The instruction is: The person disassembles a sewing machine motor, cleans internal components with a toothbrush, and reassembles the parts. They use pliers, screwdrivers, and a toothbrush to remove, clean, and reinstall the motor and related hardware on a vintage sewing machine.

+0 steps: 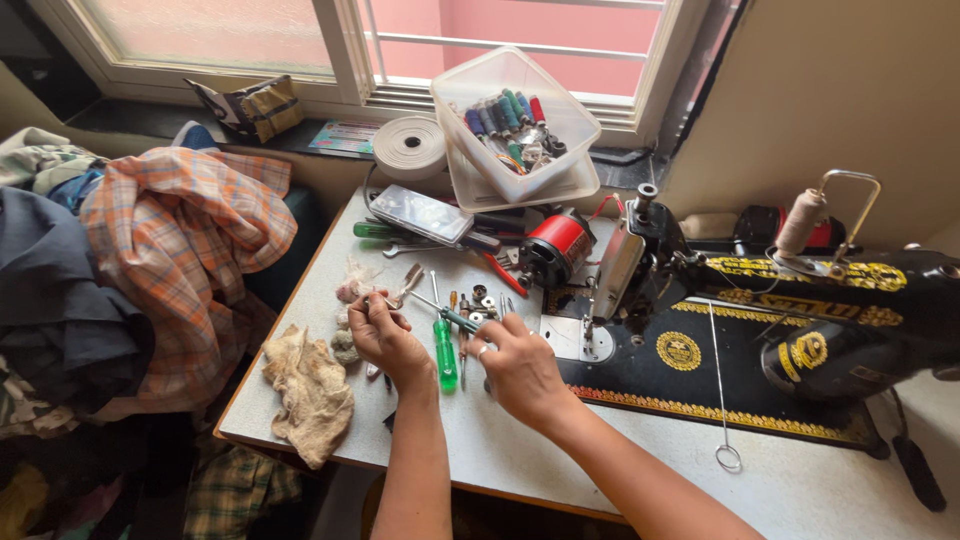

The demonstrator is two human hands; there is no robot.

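Green translucent plastic-handled screwdriver [444, 350] lies on the pale desk [520, 455] at lower centre of frame, between both hands. Left hand [385, 338], just left of it, has its grip pinched on a thin metal tool [425, 302] angled toward centre. Right hand [520, 370] rests knuckles-up just right of the screwdriver, fingers curled; what they hold, cannot tell. Small metal bobbins [478, 300] scattered above. Black ornate sewing machine [790, 330] at right. Stained beige rag [310, 390] at lower left.

Both forearms bare, no sleeves. Left hand [385, 340] plain; right hand [520, 370] w/ thin silver-coloured metal ring [482, 351] on one finger.
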